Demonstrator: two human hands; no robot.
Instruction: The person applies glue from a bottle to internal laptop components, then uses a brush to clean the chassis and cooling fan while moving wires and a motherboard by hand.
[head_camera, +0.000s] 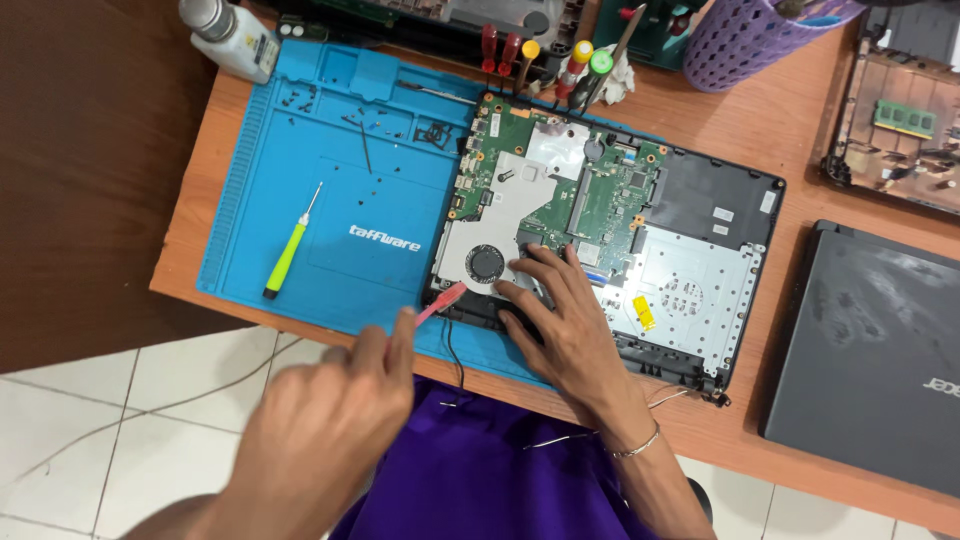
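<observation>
1. Blue mat (330, 210) is lying on the wooden counter (800, 140), carrying an opened laptop (620, 230) with its boards exposed.
2. Left hand (320, 430) is closing on a pink tool (440, 303) near the fan (486, 264).
3. Right hand (560, 320) is resting flat, holding nothing.
4. Loose screws (430, 133) are sitting removed; boards are remaining in place.

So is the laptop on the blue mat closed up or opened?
Opened: the laptop has its cover off, showing the green circuit board and fan.

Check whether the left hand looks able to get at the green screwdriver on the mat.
Probably yes. The left hand, holding a red tool, is at the near edge of the blue mat; the green screwdriver lies just beyond on bare mat, nothing between. It would need to free its fingers first.
</observation>
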